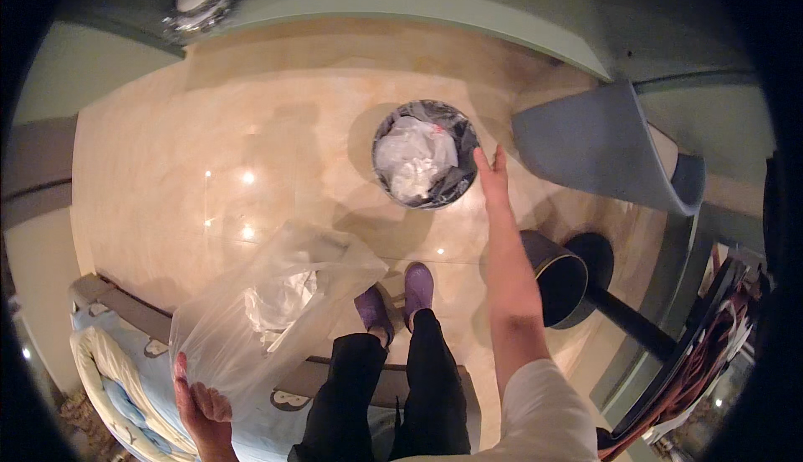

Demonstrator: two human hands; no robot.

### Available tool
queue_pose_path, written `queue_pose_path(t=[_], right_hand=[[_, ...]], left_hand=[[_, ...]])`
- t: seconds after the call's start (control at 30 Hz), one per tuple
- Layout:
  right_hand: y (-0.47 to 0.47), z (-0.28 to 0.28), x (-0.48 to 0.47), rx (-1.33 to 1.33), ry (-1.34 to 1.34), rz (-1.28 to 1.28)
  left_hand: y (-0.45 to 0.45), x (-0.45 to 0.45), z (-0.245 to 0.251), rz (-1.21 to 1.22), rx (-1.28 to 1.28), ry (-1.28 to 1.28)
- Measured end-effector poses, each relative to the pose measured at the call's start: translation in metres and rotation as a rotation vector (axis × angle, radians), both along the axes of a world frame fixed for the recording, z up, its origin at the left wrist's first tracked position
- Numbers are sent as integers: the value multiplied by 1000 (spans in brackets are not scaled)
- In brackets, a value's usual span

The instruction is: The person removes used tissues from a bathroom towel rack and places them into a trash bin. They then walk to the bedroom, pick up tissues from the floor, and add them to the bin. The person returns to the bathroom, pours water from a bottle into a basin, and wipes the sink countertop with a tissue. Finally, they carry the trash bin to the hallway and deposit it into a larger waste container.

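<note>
My left hand [204, 399], low on the left, grips the edge of a large clear plastic bag [216, 330]. Crumpled whitish, shiny plastic [282, 302] shows inside the bag, which spreads out towards my feet. Ahead of me on the floor stands a round waste bin [469, 173] with a dark liner folded around its rim. Crumpled white plastic bags [417, 155] fill much of it, one with a small red mark. My right hand [492, 176] reaches out just right of the bin, empty, with thumb and fingers apart. Whether it touches the rim I cannot tell.
A blue-grey chair [580, 142] stands to the right. Nearer me is a black bin with a gold rim [561, 286], beside a round black base with a post [633, 321]. A bed with patterned blue bedding [135, 349] lies behind my legs and to the left.
</note>
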State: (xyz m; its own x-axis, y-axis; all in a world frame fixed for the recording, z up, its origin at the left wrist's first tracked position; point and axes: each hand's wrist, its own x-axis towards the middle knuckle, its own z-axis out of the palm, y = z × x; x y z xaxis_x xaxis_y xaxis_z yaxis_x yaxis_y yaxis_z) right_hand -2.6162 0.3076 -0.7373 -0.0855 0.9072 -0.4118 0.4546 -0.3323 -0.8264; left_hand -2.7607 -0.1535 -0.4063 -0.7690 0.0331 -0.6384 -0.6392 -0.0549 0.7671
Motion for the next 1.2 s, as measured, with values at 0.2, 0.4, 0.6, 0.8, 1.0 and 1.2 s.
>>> queue_pose_path(t=[0.2, 0.4, 0.6, 0.8, 1.0, 1.2], right_hand=[[13, -19, -17, 212, 266, 133], [-56, 88, -8, 570, -390, 1097], [-21, 148, 0, 535, -1130, 1663], [-7, 313, -19, 866, -105, 1302], [-114, 465, -32, -420, 764, 399], [-207, 508, -65, -112, 843, 911]], left_hand=[[-9, 9, 7, 79, 38, -24], [11, 10, 22, -8, 111, -23], [28, -2, 59, -127, 25, 28], [45, -12, 127, -194, 231, -65], [70, -17, 204, -314, 381, -108], [96, -13, 283, -484, 517, -57]])
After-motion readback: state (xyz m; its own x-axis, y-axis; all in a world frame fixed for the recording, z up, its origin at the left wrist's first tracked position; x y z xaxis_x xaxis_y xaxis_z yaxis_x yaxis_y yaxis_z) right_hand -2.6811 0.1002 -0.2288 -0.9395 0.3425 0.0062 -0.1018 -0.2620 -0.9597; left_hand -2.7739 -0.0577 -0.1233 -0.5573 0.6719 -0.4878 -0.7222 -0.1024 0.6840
